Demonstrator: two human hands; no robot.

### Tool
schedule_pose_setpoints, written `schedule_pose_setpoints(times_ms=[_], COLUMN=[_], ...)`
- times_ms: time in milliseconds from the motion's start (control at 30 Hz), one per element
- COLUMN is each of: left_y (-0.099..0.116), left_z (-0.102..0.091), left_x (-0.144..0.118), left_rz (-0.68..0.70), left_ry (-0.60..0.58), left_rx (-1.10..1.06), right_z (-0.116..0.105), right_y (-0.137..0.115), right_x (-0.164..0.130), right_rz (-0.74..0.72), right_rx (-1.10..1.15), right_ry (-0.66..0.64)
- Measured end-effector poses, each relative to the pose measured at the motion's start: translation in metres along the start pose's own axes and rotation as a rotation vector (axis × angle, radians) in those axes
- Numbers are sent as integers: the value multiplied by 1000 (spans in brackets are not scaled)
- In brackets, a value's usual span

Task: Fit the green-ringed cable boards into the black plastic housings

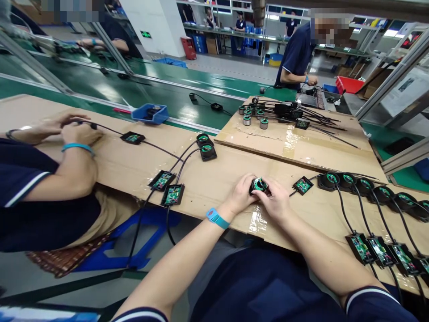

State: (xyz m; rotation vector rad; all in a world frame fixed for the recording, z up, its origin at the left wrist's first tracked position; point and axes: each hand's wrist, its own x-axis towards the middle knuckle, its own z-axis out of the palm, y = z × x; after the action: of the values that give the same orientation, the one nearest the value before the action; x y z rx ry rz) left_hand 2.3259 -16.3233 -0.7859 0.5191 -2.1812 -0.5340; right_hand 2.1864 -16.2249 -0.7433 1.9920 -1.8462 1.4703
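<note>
Here, at six o'clock on the cardboard sheet (208,179), the left hand (239,194) and right hand (276,201) are both gripping the round black puck (258,185) by its rim, probably light, rigid, cable-tethered.

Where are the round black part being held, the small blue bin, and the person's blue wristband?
round black part (258,184), head view, its green-ringed top.
blue bin (149,114), head view, its front wall.
blue wristband (216,218), head view, band on left wrist.
</note>
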Motion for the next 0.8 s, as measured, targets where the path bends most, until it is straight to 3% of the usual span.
schedule_pose_setpoints(times_ms=[200,400,800], left_y=[0,0,5], left_z=[-2,-3,-5], left_x=[0,2,6], left_rz=[-24,-38,-72], left_ry=[-29,-37,-51], left_rx=[-71,-122,-83], right_z=[2,-6,-23], right_y=[2,6,6], right_x=[-2,-3,4], right_rz=[55,146,131], right_rx=[-127,-55,-11], right_ry=[-89,-218,-231])
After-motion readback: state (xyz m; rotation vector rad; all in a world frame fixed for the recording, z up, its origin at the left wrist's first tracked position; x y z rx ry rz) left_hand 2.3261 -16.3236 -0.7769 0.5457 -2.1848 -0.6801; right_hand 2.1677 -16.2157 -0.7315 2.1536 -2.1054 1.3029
